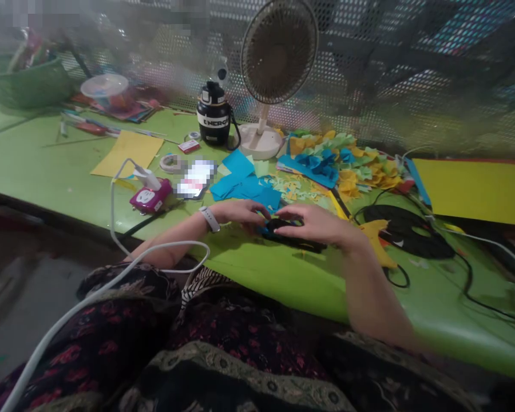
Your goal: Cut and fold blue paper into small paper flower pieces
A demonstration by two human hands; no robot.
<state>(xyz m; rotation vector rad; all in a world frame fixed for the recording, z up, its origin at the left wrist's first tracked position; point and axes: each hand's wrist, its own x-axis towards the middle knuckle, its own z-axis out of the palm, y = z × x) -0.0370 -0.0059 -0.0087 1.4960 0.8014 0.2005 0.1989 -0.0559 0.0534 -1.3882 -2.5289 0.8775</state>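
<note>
Observing left hand (238,212) and right hand (313,223) closed narrowly, fingertips meeting on a dark folded paper (294,243) held low over the green tabletop (278,280), just below blue paper scraps (244,183); close, controlled grip, suited to fine work.

Small piece of dark blue craft paper (280,225), folded and bunched, partly hidden, pinched between the fingers (257,213) of both hands

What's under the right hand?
A dark blue-black item lies under the right hand, above the green table. The fingers cover its middle, so its shape and what it is can't be seen.
</note>
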